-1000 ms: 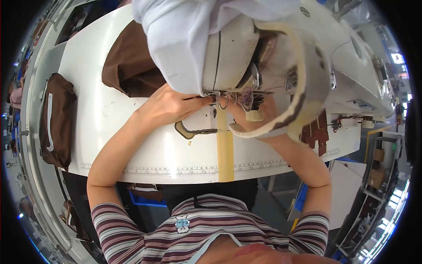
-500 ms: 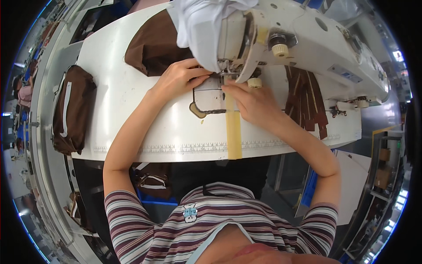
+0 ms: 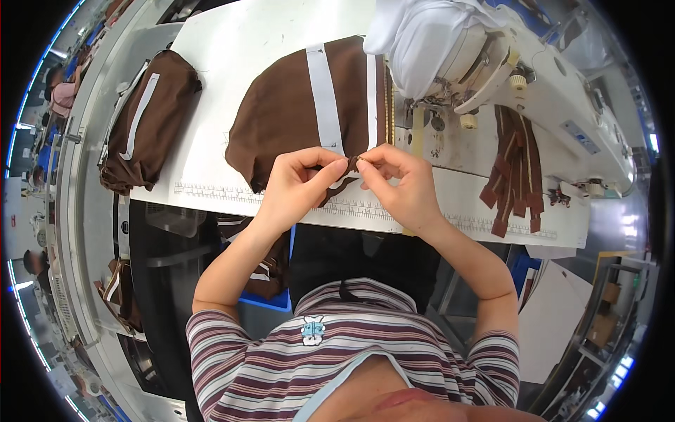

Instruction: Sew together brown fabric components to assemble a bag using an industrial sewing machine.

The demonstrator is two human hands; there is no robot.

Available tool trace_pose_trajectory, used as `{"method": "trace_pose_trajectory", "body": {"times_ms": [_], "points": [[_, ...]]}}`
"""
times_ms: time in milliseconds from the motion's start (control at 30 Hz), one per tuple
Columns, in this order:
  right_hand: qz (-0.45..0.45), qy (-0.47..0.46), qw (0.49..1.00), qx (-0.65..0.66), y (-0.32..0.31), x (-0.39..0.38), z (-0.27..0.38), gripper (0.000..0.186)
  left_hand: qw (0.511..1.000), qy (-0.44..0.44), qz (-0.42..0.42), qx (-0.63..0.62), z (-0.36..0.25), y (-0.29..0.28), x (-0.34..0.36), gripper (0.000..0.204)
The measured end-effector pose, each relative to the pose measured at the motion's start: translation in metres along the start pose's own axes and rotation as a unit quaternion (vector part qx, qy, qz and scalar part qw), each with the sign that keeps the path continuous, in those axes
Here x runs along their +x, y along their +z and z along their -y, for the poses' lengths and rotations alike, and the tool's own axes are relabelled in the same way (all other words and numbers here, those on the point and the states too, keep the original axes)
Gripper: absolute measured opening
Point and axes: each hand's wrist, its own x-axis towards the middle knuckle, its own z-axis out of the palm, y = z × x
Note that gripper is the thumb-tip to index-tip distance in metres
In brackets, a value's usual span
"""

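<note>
A large brown fabric piece [image 3: 278,112] with two white strips and a gold-toothed zipper [image 3: 390,116] along its right edge lies on the white table, beside the sewing machine [image 3: 548,105]. My left hand [image 3: 306,186] pinches the bottom end of the brown zipper tape, near the fabric's front corner. My right hand [image 3: 404,190] pinches that same end from the other side, thumb and index at the gold teeth. The fingertips of both hands nearly meet, and what lies between them is small and partly hidden. A white cloth [image 3: 422,39] is draped over the machine's head.
A folded brown pouch [image 3: 172,105] with a white strip lies at left. Loose brown zipper strips [image 3: 513,162] hang at the machine's right. A ruler scale [image 3: 239,193] runs along the front edge; a blue bin [image 3: 280,301] is below. A person in pink [image 3: 63,98] works at far left.
The brown fabric has come out from behind the machine's head to its left, showing its strips. Both hands have left the needle area and moved nearer the front edge, pinching together.
</note>
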Motion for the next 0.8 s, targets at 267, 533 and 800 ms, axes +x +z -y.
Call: {"method": "trace_pose_trajectory", "body": {"times_ms": [267, 533, 800], "points": [[0.181, -0.108, 0.976, -0.050, -0.001, -0.028, -0.016, 0.015, 0.714, 0.302, -0.263, 0.574, 0.013, -0.086, 0.066, 0.056], [0.172, -0.074, 0.980, -0.071, 0.000, -0.063, -0.020, 0.024, 0.593, 0.248, -0.611, 0.461, 0.190, -0.103, -0.125, 0.033], [-0.088, -0.124, 0.961, -0.230, -0.054, -0.057, -0.010, 0.019, 0.486, -0.096, -0.629, 0.599, 0.330, -0.168, -0.160, 0.046]]}}
